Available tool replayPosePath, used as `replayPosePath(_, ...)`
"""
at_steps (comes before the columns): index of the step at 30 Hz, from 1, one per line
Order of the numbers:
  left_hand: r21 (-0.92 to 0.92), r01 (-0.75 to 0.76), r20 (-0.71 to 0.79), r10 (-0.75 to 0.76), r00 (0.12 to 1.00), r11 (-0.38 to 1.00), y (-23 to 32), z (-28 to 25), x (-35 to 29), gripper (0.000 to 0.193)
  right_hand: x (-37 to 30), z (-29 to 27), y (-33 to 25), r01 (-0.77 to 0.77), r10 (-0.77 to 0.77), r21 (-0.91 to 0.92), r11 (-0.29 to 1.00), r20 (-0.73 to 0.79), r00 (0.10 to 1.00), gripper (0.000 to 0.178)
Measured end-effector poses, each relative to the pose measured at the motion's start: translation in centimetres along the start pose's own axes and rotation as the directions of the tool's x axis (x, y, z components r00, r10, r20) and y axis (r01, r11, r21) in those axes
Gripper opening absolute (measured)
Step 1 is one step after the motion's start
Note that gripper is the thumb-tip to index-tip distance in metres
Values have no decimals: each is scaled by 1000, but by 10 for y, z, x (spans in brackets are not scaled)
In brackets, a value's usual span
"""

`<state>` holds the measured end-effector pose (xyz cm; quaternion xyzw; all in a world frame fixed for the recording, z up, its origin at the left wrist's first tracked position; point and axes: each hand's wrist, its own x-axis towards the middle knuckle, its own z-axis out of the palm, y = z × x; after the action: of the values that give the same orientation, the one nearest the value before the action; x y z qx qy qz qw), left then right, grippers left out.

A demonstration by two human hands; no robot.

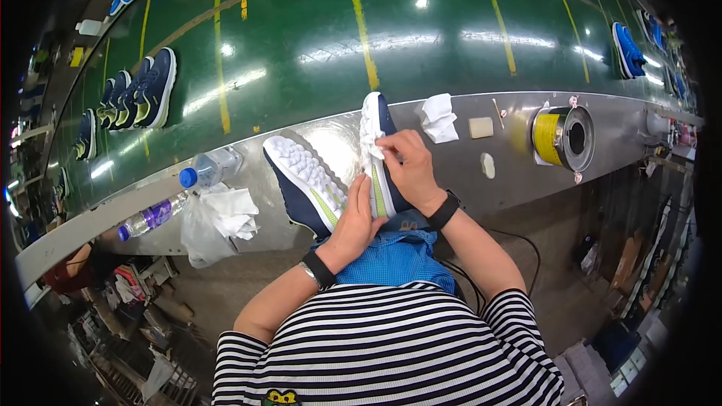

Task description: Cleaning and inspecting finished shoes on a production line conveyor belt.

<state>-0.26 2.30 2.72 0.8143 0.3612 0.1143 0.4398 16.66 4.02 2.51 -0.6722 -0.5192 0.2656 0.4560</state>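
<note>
Navy sneaker stood on edge on steel ledge, left hand cupping heel, fingers closed. Right hand pinched white cloth against sole; judged best wiped with firm short strokes, shoe braced.

Navy shoes with white soles and lime-green stripes are seen against a grey tabletop, a green conveyor belt lined in yellow, and a black-and-white striped shirt.

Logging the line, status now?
Left hand steadies navy sneaker. Right hand presses white cloth on its sole. Second sneaker alongside.
</note>
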Motion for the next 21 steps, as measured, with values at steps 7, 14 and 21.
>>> replayPosePath(7, 22, 19, -32, -19, 999, 1000, -3, 3, -6, 81, -65, -8, -15, 30, -23, -52, 998, 136, 990, 9)
replayPosePath(14, -113, 70, 3, -70, 998, 991, 1, 2, -7, 77, -71, -36, -25, -233, 236, 82, 969, -33, 971, 13)
replayPosePath(21, -13, 21, 4, -21, 1000, 1000, 1, 3, -5, 83, -62, 2, -4, -1, -2, -82, 997, -30, 1000, 8)
